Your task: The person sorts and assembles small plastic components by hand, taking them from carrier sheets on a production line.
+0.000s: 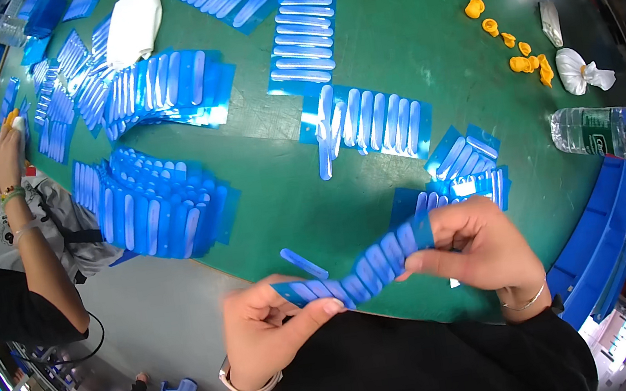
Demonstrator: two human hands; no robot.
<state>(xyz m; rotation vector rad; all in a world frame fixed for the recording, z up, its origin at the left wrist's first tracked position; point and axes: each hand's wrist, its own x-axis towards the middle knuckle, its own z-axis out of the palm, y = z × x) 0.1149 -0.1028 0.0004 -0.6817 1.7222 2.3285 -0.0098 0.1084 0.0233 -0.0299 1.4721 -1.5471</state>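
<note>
Near the table's front edge, a blue sheet (378, 266) with a row of long rounded strips is stretched between my hands, bent and twisted in the middle. My left hand (272, 331) pinches its lower left end, thumb on top. My right hand (481, 244) grips the upper right end between thumb and curled fingers. One loose blue strip (304, 263) lies on the table just beyond my left hand. Partly behind the held sheet and my right hand are more blue strip sheets (466, 155), overlapping one another.
Thick stacks of blue sheets (150, 217) fill the table's left side, under a white cloth (135, 25). Loose strips lie across a sheet (382, 123) mid-table. Yellow finger cots (525, 63), a white tied bag (581, 71) and a plastic bottle (603, 132) stand right. A co-worker's arm (39, 247) is left.
</note>
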